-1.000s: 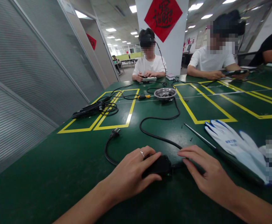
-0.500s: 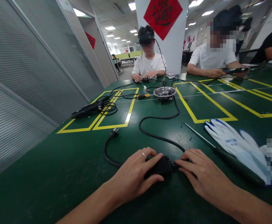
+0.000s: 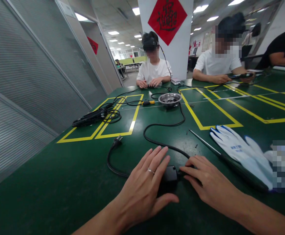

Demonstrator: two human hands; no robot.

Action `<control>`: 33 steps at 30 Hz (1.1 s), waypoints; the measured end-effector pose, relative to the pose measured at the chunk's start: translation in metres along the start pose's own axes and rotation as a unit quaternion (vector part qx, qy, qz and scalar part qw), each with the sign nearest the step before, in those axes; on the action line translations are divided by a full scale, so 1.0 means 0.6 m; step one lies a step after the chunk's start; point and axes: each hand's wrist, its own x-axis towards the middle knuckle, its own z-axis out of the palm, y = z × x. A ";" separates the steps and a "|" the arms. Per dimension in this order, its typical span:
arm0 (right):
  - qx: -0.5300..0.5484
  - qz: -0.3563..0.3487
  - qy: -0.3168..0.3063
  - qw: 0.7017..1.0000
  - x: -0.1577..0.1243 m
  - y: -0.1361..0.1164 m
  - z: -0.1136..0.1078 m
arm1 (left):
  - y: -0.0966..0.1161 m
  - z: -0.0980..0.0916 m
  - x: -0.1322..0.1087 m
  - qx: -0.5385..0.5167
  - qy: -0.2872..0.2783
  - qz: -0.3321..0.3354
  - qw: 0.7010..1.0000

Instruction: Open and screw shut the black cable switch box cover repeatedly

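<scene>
A black box-shaped device with a cord at each end [image 3: 170,173] lies on the green table [image 3: 59,182]. Over its left part rests my left hand [image 3: 148,179], fingers stretched out and thumb apart, hiding much of it. My right hand [image 3: 202,173] pinches the black cord [image 3: 166,146] close to where it enters the device's right end. From the left end a second cord runs to a two-pin plug [image 3: 118,140]. The first cord winds away toward a metal bowl [image 3: 170,99].
To the right lie a long screwdriver [image 3: 240,171] and white work gloves [image 3: 240,147]. Small screws [image 3: 196,146] are scattered near its tip. A black cable bundle [image 3: 93,117] lies at left, a yellow-handled tool [image 3: 148,102] farther back. Two people sit across the table.
My left hand has opened from its grip on the device, its fingers now straight and spread over it. My right hand keeps its pinch on the cord. The view has shifted slightly.
</scene>
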 end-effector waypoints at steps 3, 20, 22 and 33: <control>-0.091 0.017 0.043 0.995 -0.003 0.014 -0.020 | 0.006 0.007 0.005 -0.007 -0.058 0.014 0.998; -0.144 0.286 0.263 0.910 -0.034 0.074 -0.134 | -0.005 -0.009 -0.008 -0.064 -0.043 -0.021 0.997; -0.061 0.297 0.340 0.890 0.000 0.064 -0.165 | -0.013 -0.012 -0.008 -0.076 -0.055 -0.015 0.995; 0.525 0.331 0.385 0.683 0.025 0.164 -0.162 | -0.034 0.002 -0.006 -0.124 -0.094 0.004 0.988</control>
